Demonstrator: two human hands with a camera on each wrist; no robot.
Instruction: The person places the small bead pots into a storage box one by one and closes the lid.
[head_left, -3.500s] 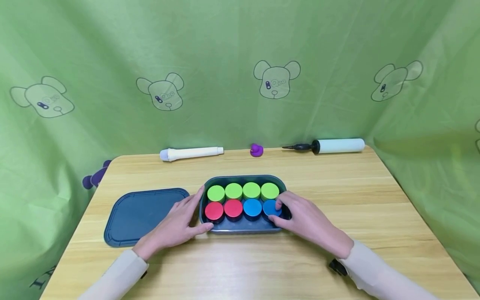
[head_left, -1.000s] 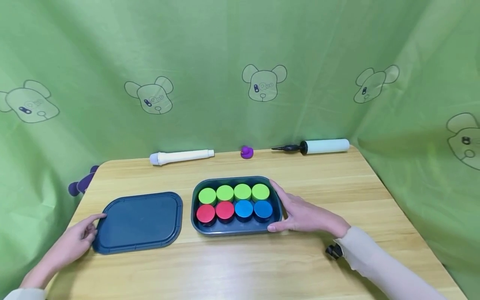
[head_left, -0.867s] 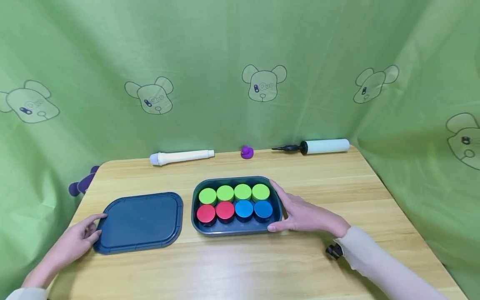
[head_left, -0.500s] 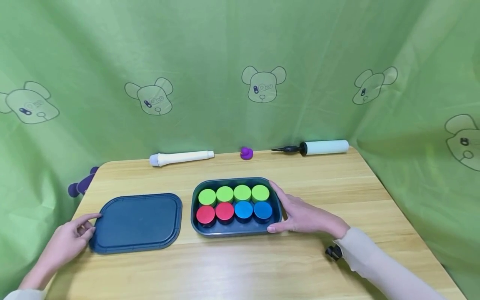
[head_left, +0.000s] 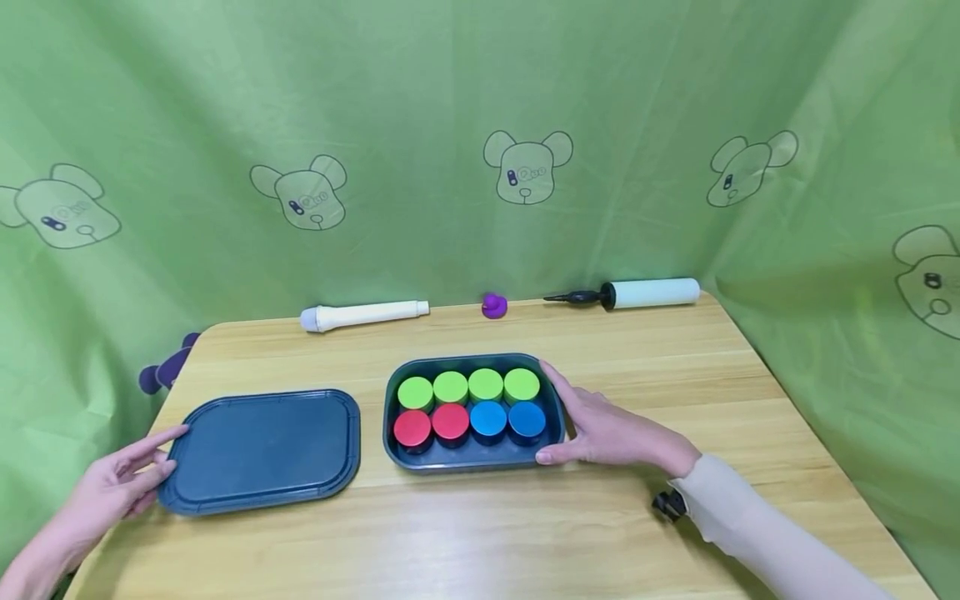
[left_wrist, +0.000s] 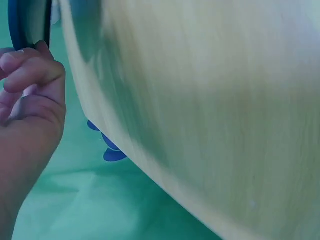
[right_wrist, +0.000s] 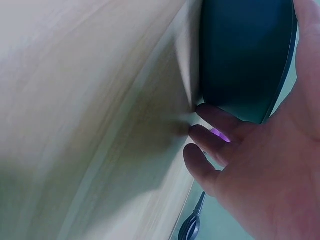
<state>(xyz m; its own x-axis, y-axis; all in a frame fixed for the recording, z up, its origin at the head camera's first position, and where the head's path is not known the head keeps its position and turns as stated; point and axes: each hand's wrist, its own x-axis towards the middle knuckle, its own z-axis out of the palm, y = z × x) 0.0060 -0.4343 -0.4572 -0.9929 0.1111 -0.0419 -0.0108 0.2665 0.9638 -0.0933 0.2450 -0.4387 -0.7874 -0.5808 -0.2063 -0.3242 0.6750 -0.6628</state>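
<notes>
On the left in the head view, my left hand [head_left: 112, 483] pinches the left edge of a flat dark blue lid [head_left: 262, 450]. The left wrist view shows this lid [left_wrist: 29, 25] nearly edge-on between the fingertips. Mid-table stands a dark blue lunch-box-shaped container [head_left: 465, 467] without a cover. My right hand [head_left: 611, 429] holds its right end, thumb at the front corner and index finger at the back corner. Inside are two rows of round pieces: lime green tops [head_left: 486, 384] behind, red tops [head_left: 450, 422] and blue tops [head_left: 488, 418] in front.
Along the table's back edge lie a white microphone-shaped stick [head_left: 364, 315], a small purple rubber duck [head_left: 494, 306] and a hand pump [head_left: 630, 294] with a black nozzle. A green curtain [head_left: 420, 150] hangs behind the wooden table [head_left: 675, 367].
My left hand left the container's left side for the lid, which has shifted slightly left with it. My right hand moved from a blue-topped piece to the container's right end.
</notes>
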